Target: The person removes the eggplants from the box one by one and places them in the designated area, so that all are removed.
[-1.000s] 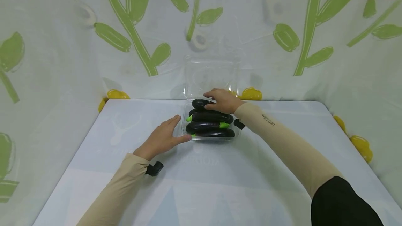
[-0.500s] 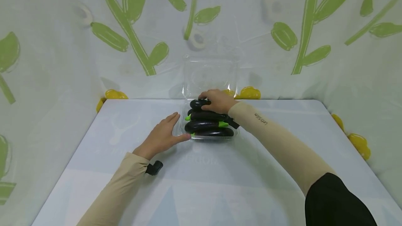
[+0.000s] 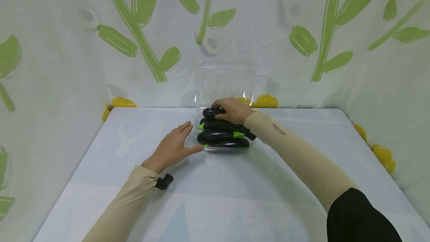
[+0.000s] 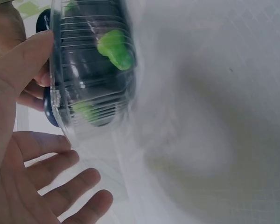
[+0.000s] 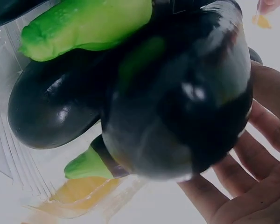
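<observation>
A clear plastic clamshell box (image 3: 224,150) full of black eggplants (image 3: 215,136) with green caps stands at the table's far edge. My right hand (image 3: 234,109) reaches over the box and grips an eggplant (image 3: 208,113) lying at the back of the pile. In the right wrist view, fingers and thumb curve around this eggplant (image 5: 177,107), whose rounded end faces the camera. My left hand (image 3: 170,148) is at the box's left side, fingers spread. In the left wrist view, the thumb of the left hand (image 4: 23,144) touches the box rim (image 4: 56,100), while the other fingers extend below.
The box's clear lid (image 3: 224,81) stands raised behind it, close to the patterned curtain (image 3: 265,66). Underneath is a pale table (image 3: 215,201) whose rear edge runs just behind the box. More eggplants (image 5: 51,102) with green caps (image 5: 88,28) lie packed beside the held one.
My right hand has moved slightly left and down, and its fingers have closed around the rear eggplant. The left hand has stayed beside the box.
</observation>
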### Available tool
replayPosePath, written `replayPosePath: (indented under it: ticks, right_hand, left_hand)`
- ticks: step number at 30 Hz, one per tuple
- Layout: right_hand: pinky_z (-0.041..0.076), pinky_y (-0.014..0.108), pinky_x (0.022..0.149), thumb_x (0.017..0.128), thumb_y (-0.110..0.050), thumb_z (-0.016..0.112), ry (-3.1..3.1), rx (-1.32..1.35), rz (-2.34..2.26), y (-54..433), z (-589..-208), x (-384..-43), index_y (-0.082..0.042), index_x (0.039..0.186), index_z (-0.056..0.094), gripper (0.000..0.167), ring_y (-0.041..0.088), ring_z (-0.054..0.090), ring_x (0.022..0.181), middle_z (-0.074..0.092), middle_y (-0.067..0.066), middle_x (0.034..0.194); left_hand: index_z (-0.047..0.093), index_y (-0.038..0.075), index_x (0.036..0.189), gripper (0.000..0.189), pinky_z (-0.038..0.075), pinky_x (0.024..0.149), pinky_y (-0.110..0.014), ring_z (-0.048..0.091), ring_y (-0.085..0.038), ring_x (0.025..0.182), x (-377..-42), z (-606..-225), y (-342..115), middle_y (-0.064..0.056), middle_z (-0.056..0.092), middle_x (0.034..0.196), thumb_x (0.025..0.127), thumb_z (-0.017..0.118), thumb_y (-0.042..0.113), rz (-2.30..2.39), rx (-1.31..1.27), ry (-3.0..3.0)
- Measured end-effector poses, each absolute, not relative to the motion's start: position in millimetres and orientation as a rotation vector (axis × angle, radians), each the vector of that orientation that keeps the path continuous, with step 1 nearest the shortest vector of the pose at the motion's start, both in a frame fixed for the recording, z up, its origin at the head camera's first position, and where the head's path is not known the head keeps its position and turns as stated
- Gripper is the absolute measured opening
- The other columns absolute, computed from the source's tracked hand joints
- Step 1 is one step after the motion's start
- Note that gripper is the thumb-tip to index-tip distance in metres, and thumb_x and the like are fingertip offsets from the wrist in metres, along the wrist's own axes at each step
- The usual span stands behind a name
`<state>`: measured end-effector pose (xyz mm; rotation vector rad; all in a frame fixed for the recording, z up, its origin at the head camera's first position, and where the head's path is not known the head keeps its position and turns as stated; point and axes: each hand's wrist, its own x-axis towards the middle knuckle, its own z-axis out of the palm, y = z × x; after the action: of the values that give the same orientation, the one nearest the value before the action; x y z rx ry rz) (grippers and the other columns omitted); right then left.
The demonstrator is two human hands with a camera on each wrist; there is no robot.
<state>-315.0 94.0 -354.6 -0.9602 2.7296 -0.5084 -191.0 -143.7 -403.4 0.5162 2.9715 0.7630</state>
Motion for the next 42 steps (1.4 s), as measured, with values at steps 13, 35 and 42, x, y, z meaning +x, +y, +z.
replayPosePath:
  ticks: [13, 35, 42]
  right_hand:
    - [0.05, 0.037, 0.101, 0.095, -0.028, 0.075, 2.814, -0.977, -0.745, 105.7, -331.2, -301.5, -0.016, 0.137, 0.064, 0.044, 0.018, 0.063, 0.113, 0.065, 0.0, 0.132]
    - [0.049, 0.044, 0.1, 0.091, -0.022, 0.079, 3.09, -1.054, -0.961, 191.0, -323.3, -254.0, -0.021, 0.136, 0.065, 0.047, 0.022, 0.06, 0.122, 0.065, -0.001, 0.132]
    - [0.049, 0.046, 0.1, 0.089, -0.017, 0.081, 3.199, -1.031, -0.958, 221.3, -343.0, -252.9, -0.019, 0.136, 0.066, 0.049, 0.023, 0.06, 0.123, 0.065, 0.001, 0.132]
  left_hand:
    - [0.038, 0.003, 0.156, 0.092, 0.039, 0.11, -0.056, 0.04, -0.036, 0.144, -190.7, -407.1, -146.2, -0.005, 0.027, 0.166, 0.091, 0.064, 0.064, 0.651, 0.554, 3.009]
    - [0.039, 0.005, 0.156, 0.092, 0.041, 0.109, -0.055, 0.045, -0.038, 0.139, -188.9, -410.1, -148.1, -0.006, 0.031, 0.164, 0.091, 0.062, 0.066, 0.618, 0.613, 3.022]
    - [0.039, 0.005, 0.156, 0.092, 0.041, 0.109, -0.056, 0.045, -0.038, 0.139, -190.9, -408.9, -147.7, -0.007, 0.031, 0.164, 0.091, 0.062, 0.066, 0.616, 0.601, 3.016]
